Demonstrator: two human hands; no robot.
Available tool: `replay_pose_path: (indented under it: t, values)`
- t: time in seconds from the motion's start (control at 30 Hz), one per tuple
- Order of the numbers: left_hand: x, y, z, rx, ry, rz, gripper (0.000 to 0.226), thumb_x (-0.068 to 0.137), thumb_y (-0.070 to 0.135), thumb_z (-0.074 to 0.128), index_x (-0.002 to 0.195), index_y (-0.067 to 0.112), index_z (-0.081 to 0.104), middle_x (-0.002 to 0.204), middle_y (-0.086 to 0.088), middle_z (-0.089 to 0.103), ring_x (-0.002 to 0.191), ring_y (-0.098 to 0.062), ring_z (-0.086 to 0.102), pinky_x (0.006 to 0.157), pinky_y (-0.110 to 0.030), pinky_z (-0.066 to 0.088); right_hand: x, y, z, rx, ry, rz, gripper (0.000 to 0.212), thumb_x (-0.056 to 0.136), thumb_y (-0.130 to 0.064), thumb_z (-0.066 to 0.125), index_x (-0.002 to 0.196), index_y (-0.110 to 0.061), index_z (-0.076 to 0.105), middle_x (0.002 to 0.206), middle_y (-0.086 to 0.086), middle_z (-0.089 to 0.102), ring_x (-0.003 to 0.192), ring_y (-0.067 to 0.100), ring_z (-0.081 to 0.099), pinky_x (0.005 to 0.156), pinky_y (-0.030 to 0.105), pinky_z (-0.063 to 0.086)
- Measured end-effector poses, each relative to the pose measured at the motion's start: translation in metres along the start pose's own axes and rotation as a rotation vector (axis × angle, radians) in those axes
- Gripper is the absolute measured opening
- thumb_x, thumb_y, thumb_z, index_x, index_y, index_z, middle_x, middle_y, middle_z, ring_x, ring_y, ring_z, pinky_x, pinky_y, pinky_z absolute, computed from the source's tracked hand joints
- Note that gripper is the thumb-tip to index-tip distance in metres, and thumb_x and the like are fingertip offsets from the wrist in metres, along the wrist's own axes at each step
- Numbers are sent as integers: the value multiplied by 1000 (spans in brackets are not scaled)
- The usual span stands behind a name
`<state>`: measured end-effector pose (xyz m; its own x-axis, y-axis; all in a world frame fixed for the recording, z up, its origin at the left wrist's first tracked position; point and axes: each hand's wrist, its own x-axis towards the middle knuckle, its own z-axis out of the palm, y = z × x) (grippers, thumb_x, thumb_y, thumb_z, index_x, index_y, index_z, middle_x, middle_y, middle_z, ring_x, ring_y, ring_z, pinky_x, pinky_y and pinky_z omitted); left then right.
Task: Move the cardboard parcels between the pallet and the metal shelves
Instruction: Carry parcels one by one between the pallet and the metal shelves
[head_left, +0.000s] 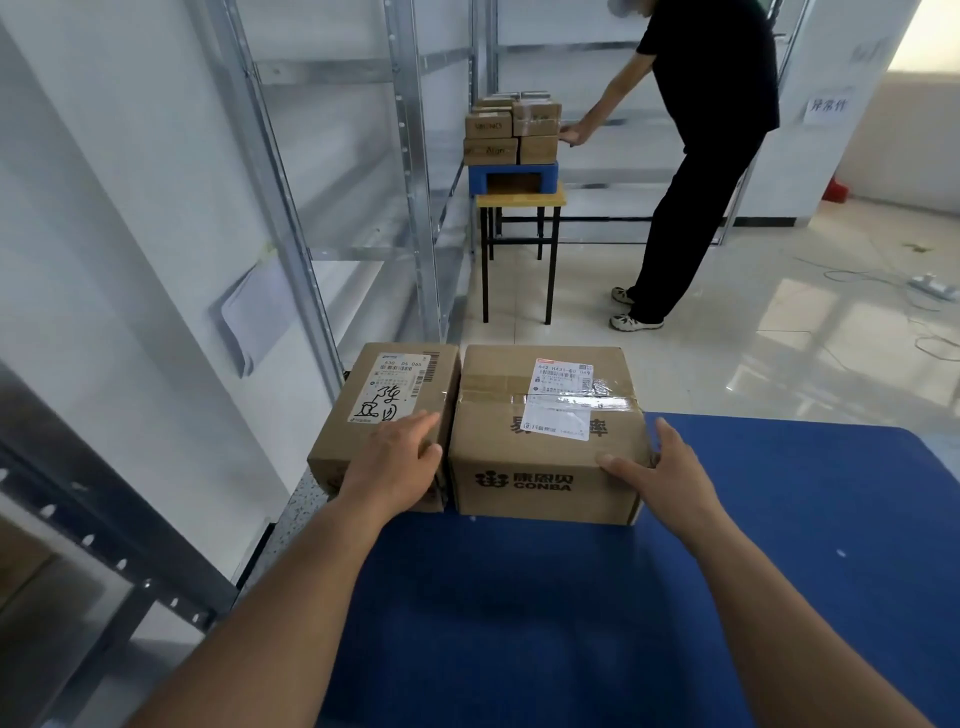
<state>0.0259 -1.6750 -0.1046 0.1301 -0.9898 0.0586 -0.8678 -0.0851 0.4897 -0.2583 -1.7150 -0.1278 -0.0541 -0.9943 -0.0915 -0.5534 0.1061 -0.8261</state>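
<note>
Two taped parcels (545, 431) — side by side

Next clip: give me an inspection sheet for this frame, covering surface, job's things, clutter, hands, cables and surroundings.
Surface: blue pallet, bare in front of the parcels.
Job's things: CONBA parcel and smaller labelled parcel side by side at the pallet's far edge; metal shelves to the left.
Clutter: nothing seen on the pallet.
Hands: left hand rests on the smaller parcel's near right edge; right hand has its grip on the CONBA parcel's right corner.
Cables: loose cable and power strip on the floor at right.
Surroundings: second person reaching toward stacked boxes on a blue crate atop a stool.
</note>
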Motion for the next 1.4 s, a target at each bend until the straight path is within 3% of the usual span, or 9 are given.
replay_pose_path:
  t: [0.13,0.3,0.43,0.63,0.9,1.07,1.17,1.3,1.4]
  values:
    - [-21,13,-2,-54,109,-8,48,95,30,49,142,22,40,146,-2,40,135,-20,31,107,-34,29,-13,-13,-4,-124,139,-166,74,80,-40,67,143,-27,30,143,-2,35,128,19,36,84,36,38]
    - [-64,35,2,-1,254,-22,49,92,38,54,137,23,46,133,-4,55,123,-21,45,97,-33,37,-50,-27,3,-266,232,-413,45,85,-30,62,129,-24,53,135,-4,45,119,18,42,85,34,40]
    - [-110,51,11,-16,351,-43,45,90,38,57,131,21,54,127,-2,59,118,-17,46,92,-27,35,-88,-27,10,-322,168,-563,35,86,-22,64,119,-14,61,123,3,56,110,24,51,89,39,44]
    - [-193,59,19,-46,456,-161,48,90,41,56,134,23,51,132,-1,54,124,-16,42,102,-31,32,-142,-22,19,-333,-3,-749,42,87,-25,63,127,-12,58,130,6,56,122,25,48,97,38,41]
    - [-311,48,8,46,578,-356,49,89,34,61,132,14,52,131,-8,56,121,-26,49,101,-41,40,-226,-29,56,-273,-197,-992,40,83,-23,69,120,-10,63,126,11,59,116,30,55,91,42,45]
    - [-379,34,-1,149,664,-568,54,90,41,56,137,18,46,142,-4,47,132,-21,38,110,-36,28,-274,-41,80,-236,-320,-1109,35,81,-24,69,114,-11,66,120,10,63,109,31,59,87,42,48]
    - [-411,26,-6,219,670,-668,55,91,48,49,140,22,43,148,-1,39,138,-18,30,114,-36,20,-300,-50,92,-183,-387,-1173,37,83,-34,55,111,-11,65,114,10,65,102,32,62,84,42,50]
    - [-447,17,-10,277,695,-780,60,91,57,40,142,26,37,154,1,26,143,-18,17,117,-42,8,-328,-57,110,-219,-511,-1177,59,89,-60,32,132,-24,51,141,2,49,129,26,45,105,45,36]
    - [-472,9,-14,279,757,-825,62,90,59,37,144,26,35,156,1,21,144,-17,12,115,-41,0,-353,-65,120,-270,-528,-1236,67,88,-66,24,138,-26,43,149,2,39,136,26,37,109,43,27]
